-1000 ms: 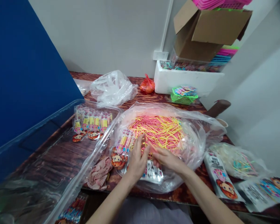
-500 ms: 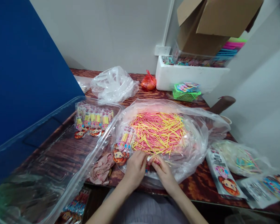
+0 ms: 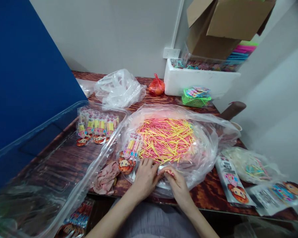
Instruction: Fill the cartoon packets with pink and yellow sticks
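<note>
Here's the broad wooden counter, a big clear tub to the left, and in the middle the plastic bag spread open, its heap of pink and yellow sticks just beyond the hands. The left hand is curled at the bag's near side, and I can't tell whether it grips anything; close beside it, the right hand is closed round a small bundle of sticks.
</note>
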Action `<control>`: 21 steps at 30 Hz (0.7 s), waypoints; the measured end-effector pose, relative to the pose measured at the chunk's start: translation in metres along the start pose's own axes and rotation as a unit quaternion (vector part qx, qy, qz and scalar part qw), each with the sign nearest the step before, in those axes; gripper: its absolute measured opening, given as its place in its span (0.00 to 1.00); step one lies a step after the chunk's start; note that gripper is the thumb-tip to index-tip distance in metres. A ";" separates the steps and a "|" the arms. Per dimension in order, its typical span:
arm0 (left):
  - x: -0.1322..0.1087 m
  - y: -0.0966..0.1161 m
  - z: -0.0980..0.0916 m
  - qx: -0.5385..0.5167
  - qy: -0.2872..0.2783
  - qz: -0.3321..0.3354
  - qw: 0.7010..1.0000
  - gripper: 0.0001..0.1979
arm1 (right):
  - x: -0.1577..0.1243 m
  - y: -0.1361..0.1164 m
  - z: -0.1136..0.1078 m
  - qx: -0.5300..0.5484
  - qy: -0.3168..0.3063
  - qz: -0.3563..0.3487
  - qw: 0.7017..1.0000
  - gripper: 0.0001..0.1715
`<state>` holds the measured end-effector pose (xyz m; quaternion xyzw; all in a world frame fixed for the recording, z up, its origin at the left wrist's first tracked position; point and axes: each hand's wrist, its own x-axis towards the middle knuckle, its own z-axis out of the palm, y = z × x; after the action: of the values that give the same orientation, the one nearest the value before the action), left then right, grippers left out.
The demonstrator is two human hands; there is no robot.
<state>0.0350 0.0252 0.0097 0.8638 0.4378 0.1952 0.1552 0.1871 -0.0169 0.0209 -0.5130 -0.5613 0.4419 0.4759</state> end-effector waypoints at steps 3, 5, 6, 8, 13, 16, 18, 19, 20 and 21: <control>0.001 0.001 0.007 -0.004 0.019 -0.020 1.000 0.10 | 0.001 -0.002 -0.005 -0.009 0.004 -0.005 1.000 0.14; 0.003 0.000 0.012 -0.016 0.035 -0.036 0.999 0.10 | 0.002 -0.004 -0.007 -0.016 0.000 -0.008 1.000 0.14; 0.004 -0.001 0.014 -0.024 0.039 -0.041 0.998 0.09 | 0.003 -0.005 -0.007 -0.018 -0.001 -0.010 1.000 0.14; 0.006 -0.004 0.016 -0.045 0.036 -0.039 0.998 0.07 | 0.003 -0.008 -0.008 -0.022 -0.003 -0.012 1.000 0.13; 0.011 -0.011 0.011 -0.073 0.025 -0.011 0.997 0.09 | 0.002 -0.016 -0.008 -0.022 -0.007 -0.018 1.000 0.13; 0.012 -0.013 0.007 -0.052 0.023 0.013 0.998 0.11 | 0.001 -0.018 -0.007 -0.016 -0.004 -0.023 1.000 0.13; 0.013 -0.013 0.004 -0.037 0.023 0.020 0.999 0.09 | 0.001 -0.019 -0.007 -0.017 0.000 -0.023 1.000 0.13; 0.013 -0.013 0.002 -0.032 0.028 0.019 0.999 0.08 | 0.001 -0.019 -0.007 -0.019 0.002 -0.023 1.000 0.13; 0.014 -0.013 0.001 -0.029 0.039 0.016 0.999 0.07 | 0.001 -0.019 -0.007 -0.021 0.004 -0.022 1.000 0.13; 0.014 -0.013 0.001 -0.029 0.054 0.012 0.998 0.08 | 0.001 -0.020 -0.007 -0.024 0.005 -0.022 0.999 0.13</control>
<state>0.0334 0.0438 0.0061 0.8524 0.4294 0.2559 0.1535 0.1908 -0.0179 0.0413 -0.5143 -0.5803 0.4154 0.4756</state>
